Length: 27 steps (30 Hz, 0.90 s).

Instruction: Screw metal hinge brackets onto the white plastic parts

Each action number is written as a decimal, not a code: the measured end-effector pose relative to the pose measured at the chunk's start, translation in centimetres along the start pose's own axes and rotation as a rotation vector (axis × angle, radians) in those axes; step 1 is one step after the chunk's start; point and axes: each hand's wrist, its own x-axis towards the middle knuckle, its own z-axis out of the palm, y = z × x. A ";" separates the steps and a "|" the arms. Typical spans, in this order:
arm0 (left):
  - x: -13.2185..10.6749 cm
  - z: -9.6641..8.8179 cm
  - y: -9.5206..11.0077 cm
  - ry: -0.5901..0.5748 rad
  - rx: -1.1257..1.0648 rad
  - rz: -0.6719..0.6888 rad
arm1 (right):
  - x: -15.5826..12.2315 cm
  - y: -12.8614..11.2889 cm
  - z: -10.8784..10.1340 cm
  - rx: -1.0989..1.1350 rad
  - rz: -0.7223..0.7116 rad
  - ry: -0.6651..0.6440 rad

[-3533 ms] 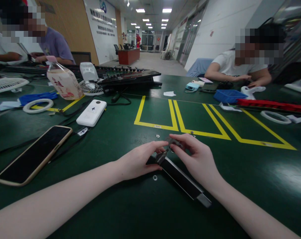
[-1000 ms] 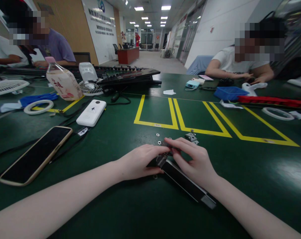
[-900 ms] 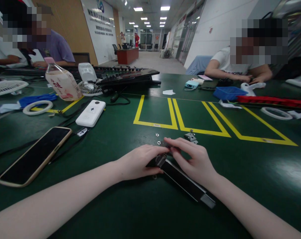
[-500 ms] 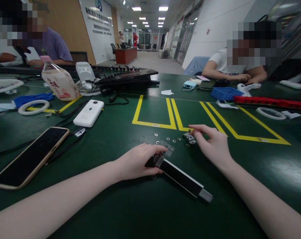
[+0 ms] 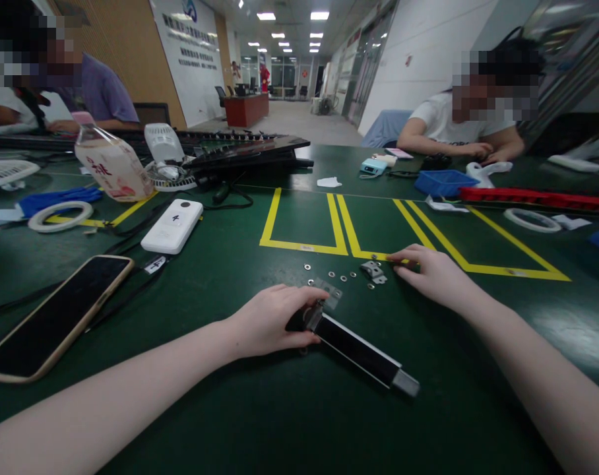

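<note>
My left hand [image 5: 284, 320] grips the upper end of a black and silver bar [image 5: 361, 349], thumb and fingers around it. The bar slants down to the right and has a grey metal tip; the gripped end is partly hidden. A flat metal plate [image 5: 333, 297] with holes shows just beyond those fingertips. My right hand [image 5: 431, 274] is low over the table with thumb and index finger apart, nothing visible between them. Just left of it lies a small bent metal bracket [image 5: 373, 270]. Several small washers [image 5: 344, 278] are scattered between the two hands.
Yellow tape outlines [image 5: 304, 248] mark the green table ahead. Left are a phone [image 5: 57, 316], a white device [image 5: 172, 226], a tape roll [image 5: 61, 216] and a bottle [image 5: 112, 165]. A blue tray [image 5: 445, 183] stands back right. People sit across the table.
My right hand has moved right, away from the metal bracket, which stays on the table. My left hand keeps its hold on the bar. The whole view has shifted slightly.
</note>
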 end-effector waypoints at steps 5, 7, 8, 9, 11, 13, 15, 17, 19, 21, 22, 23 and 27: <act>0.0 0.0 -0.1 -0.004 -0.014 -0.004 | 0.0 -0.1 0.2 0.061 -0.078 -0.029; 0.1 -0.1 0.1 -0.015 -0.020 -0.016 | -0.1 -0.4 0.3 0.095 -0.124 -0.036; 0.1 -0.3 0.3 -0.022 -0.023 -0.024 | -0.2 -0.6 0.5 0.111 -0.136 -0.023; 0.1 -0.4 0.5 -0.029 -0.025 -0.033 | -0.3 -0.8 0.6 0.123 -0.144 0.000; 0.1 -0.7 0.8 -0.043 -0.027 -0.046 | -0.4 -1.2 1.1 0.111 -0.157 0.061; 0.2 -0.8 1.1 -0.047 -0.029 -0.048 | -0.4 -1.5 1.5 0.058 -0.186 0.103; 0.2 -0.9 1.1 -0.045 -0.033 -0.046 | -0.5 -1.8 1.7 0.007 -0.227 0.114; 0.2 -0.8 1.2 -0.039 -0.034 -0.045 | -0.5 -2.0 1.7 0.006 -0.243 0.119; 0.2 -0.8 1.1 -0.035 -0.033 -0.047 | -0.4 -2.0 1.6 0.040 -0.226 0.123; 0.1 -0.8 1.1 -0.034 -0.029 -0.048 | -0.4 -1.9 1.5 0.074 -0.197 0.131; 0.1 -0.8 1.1 -0.034 -0.027 -0.047 | -0.4 -1.8 1.5 0.086 -0.183 0.133; 0.1 -0.7 1.1 -0.034 -0.026 -0.045 | -0.3 -1.7 1.5 0.093 -0.171 0.134; 0.1 -0.7 1.0 -0.032 -0.026 -0.042 | -0.4 -1.7 1.5 0.097 -0.157 0.140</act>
